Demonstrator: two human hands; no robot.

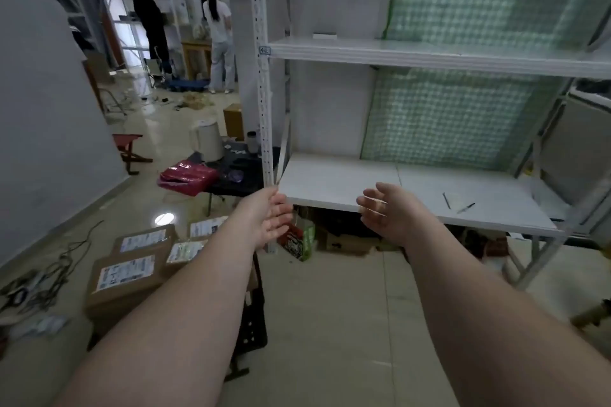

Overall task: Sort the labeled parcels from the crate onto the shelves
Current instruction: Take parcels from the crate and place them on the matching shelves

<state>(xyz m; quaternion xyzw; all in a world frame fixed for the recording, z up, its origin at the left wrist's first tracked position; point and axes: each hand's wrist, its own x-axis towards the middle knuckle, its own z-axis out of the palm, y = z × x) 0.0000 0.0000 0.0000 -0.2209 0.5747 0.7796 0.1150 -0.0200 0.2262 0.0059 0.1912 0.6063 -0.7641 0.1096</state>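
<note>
I see the white shelves point(347, 182) filling the right of the frame, the black crate point(255, 324) at lower left holding the labeled parcels point(125, 274), my left hand point(264, 221) and right hand point(386, 211) empty and loosely spread, palms facing as if sized for a box, and 2 pens point(466, 207) lying where one might land.

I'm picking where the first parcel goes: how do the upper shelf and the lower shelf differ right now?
The upper shelf carries one small white flat item at its back left; the lower shelf carries two thin pen-like items toward its right. The upper shelf has a handwritten tag at its left end; the lower shelf's left end sits behind the left hand. Both are white boards without parcels.
</note>
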